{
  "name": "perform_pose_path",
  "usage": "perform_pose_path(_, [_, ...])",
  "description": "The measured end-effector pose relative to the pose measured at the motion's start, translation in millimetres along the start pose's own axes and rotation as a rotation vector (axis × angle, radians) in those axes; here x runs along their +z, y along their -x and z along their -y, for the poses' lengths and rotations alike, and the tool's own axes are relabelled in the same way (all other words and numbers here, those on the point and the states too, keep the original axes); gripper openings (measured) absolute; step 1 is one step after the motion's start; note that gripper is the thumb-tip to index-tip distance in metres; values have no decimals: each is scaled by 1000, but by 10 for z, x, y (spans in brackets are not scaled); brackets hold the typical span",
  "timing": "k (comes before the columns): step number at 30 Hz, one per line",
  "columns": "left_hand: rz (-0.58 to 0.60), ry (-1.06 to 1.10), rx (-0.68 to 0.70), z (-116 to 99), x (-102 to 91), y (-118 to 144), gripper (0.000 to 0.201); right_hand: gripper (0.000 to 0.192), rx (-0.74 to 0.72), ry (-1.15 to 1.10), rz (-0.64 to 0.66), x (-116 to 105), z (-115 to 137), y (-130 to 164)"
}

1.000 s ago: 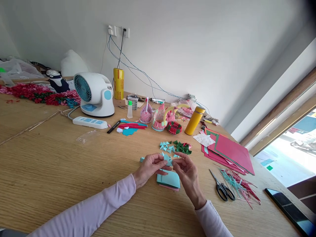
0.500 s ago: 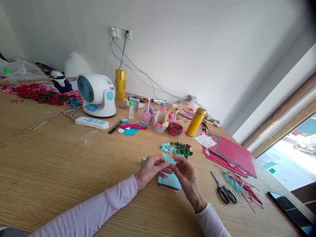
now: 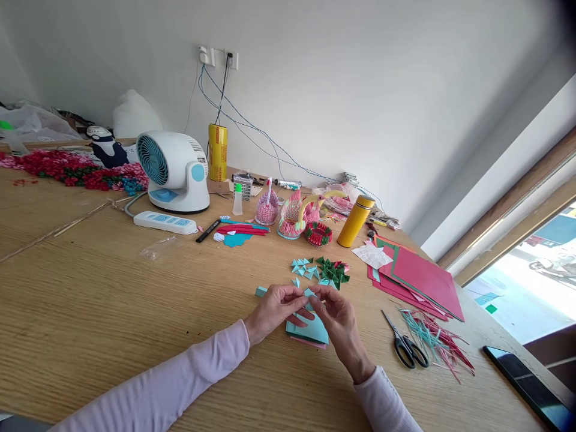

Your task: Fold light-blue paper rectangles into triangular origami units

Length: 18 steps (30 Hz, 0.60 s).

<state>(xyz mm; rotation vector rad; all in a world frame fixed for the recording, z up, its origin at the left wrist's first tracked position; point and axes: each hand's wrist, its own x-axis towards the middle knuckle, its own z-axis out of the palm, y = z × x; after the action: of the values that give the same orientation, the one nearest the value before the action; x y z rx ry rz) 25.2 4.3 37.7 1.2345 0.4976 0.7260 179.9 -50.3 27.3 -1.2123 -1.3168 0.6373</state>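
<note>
Between my two hands is a small folded piece of light blue paper [image 3: 309,293], pinched from both sides. My left hand [image 3: 281,307] is closed on its left edge, and my right hand [image 3: 333,309] grips the right edge with thumb and fingers. Just below them lies a stack of light blue paper sheets [image 3: 310,331] with a pink layer under it, partly hidden by my fingers. Beyond the hands sit several folded light blue paper triangles [image 3: 300,266] and a heap of dark green paper triangles [image 3: 330,271].
Black-handled scissors [image 3: 407,348] lie to the right beside thin paper strips [image 3: 438,339]. A phone [image 3: 524,384] and coloured sheets [image 3: 427,279] are farther right. Folded-paper swans [image 3: 290,216], a yellow bottle [image 3: 355,222], a power strip [image 3: 165,223] and a fan [image 3: 177,174] stand behind.
The blue paper between my fingers has become smaller in outline, its upper corner now lower and narrower. My hands stay in almost the same place. The whole view has shifted slightly.
</note>
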Motion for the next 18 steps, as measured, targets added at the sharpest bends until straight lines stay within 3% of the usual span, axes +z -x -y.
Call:
perform_pose_path(10, [11,-146,43,-32,39,33,36,17,62,-118,89,-25,86,24])
perform_pose_path(18, [14,-368,104,37,39,55,33,24,130,-159,90,-25,83,10])
